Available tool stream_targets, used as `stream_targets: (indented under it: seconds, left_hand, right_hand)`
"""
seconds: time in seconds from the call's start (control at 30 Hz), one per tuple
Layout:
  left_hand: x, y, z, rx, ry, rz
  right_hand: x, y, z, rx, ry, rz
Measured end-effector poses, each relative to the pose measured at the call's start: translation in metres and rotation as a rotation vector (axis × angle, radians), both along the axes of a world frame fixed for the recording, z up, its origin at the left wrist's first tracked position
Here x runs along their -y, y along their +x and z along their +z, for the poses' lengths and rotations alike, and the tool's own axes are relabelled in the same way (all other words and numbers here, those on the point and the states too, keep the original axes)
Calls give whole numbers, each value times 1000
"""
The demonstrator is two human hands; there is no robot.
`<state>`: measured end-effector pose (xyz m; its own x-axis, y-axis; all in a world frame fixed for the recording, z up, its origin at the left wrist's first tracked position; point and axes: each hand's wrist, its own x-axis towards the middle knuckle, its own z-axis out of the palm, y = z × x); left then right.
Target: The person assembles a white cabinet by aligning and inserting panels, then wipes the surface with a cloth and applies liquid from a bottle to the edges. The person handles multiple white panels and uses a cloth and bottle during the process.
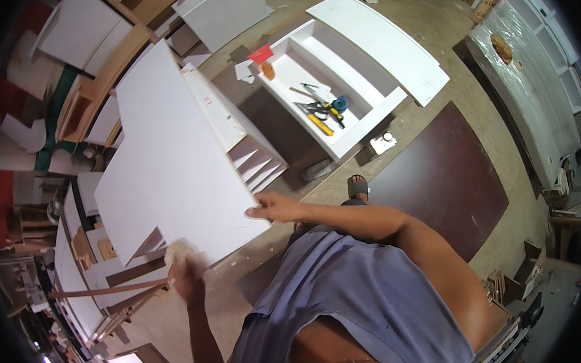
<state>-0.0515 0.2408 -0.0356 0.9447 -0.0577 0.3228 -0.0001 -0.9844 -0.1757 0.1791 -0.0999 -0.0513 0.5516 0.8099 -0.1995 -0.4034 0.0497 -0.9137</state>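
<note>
A large white board [172, 154] lies tilted in front of me, with a notch cut into its near left edge. My right hand [277, 207] is closed on the board's right edge near its corner, thumb on top. At the board's near edge, my left hand [186, 278] is blurred by motion and wraps round a cream wad that looks like a cloth [181, 253]. Just beyond the board stands a white cabinet piece with slots [258, 166], partly covered by it.
An open white cabinet box [373, 130] holds hand tools [321, 110], some yellow-handled. Behind it leans a white panel [379, 40]. A dark brown board [443, 184] lies on the floor to the right, near a plastic-wrapped panel [523, 82]. Shelving and wood pieces [96, 103] crowd the left.
</note>
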Motion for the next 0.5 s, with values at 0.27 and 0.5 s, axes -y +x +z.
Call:
stream_targets:
  seconds: [0.27,0.5]
  left_hand:
    - [146,-32,-193,-295,-1140,1178]
    - [416,333,-215,-460,-1016,43]
  right_hand:
    - [120,71,-101,61,-55,319]
    - [326,142,-215,11,-584,-292]
